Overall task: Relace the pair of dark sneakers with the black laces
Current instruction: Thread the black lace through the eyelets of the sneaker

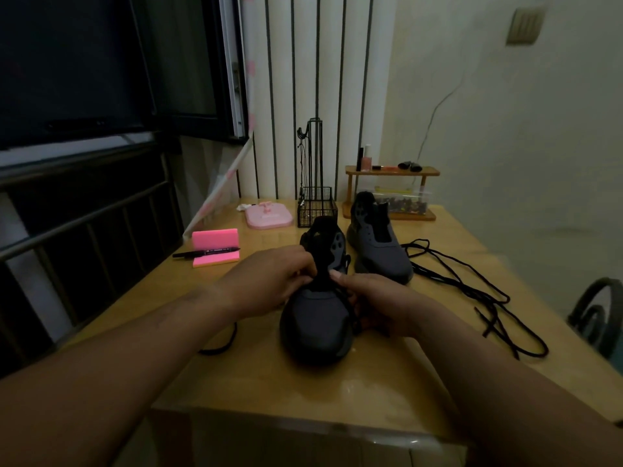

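While the table point(421, 382) bears both, the near sneaker point(317, 328) points its toe at us, the second sneaker point(377, 244) behind; our left hand point(269, 281) grips the near one's throat, our right hand point(381, 305) pinches its lace point(352, 313), a spare lace point(472, 281) alongside.

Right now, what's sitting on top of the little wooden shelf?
A pink bottle, a dark tube and small black things. Below, the far sneaker hides part of a clear box.

Nothing written could be read in the dim view: the black marker pen point(206, 252) lying across the pink block point(215, 238) on the table point(387, 382) bore a faint pale print along its barrel, too small and blurred to make out
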The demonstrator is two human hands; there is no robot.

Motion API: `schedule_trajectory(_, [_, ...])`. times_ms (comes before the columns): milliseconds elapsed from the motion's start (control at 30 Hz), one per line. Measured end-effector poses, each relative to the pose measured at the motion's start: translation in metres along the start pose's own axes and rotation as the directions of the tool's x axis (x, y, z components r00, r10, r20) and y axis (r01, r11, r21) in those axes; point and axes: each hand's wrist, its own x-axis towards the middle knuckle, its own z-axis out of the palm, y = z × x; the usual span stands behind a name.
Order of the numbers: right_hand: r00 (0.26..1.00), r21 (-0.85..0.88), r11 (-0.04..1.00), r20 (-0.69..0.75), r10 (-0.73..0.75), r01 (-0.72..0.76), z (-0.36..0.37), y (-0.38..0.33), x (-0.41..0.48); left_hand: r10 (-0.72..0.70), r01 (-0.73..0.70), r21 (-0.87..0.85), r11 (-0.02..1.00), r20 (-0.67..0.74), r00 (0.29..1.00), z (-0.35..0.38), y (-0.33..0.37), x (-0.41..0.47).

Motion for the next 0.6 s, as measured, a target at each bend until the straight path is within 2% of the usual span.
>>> schedule_trajectory(233, [1.0, 0.007, 1.0, 0.007, 0.015, -0.015, 0.002, -0.002, -0.003, 0.113, -0.137, 0.277, 0.951, 0.099, 0.989, -0.008, 0.001, 0.004])
schedule_trajectory(300, [1.0, -0.009, 1.0, 0.002, 0.024, -0.024, 0.001, -0.002, -0.002, 0.119, -0.145, 0.306, 0.941, 0.102, 0.988, -0.007, 0.004, 0.006])
schedule_trajectory(467, [1.0, -0.055, 0.998, -0.015, 0.024, -0.025, 0.001, -0.001, 0.002, -0.031, 0.025, 0.147, 0.989, 0.043, 0.999, -0.01, 0.019, 0.002])
schedule_trajectory(600, [1.0, -0.038, 0.999, 0.016, 0.013, -0.012, 0.001, -0.002, -0.001, -0.188, 0.184, 0.036, 0.982, 0.144, 0.972, -0.015, 0.035, 0.007])
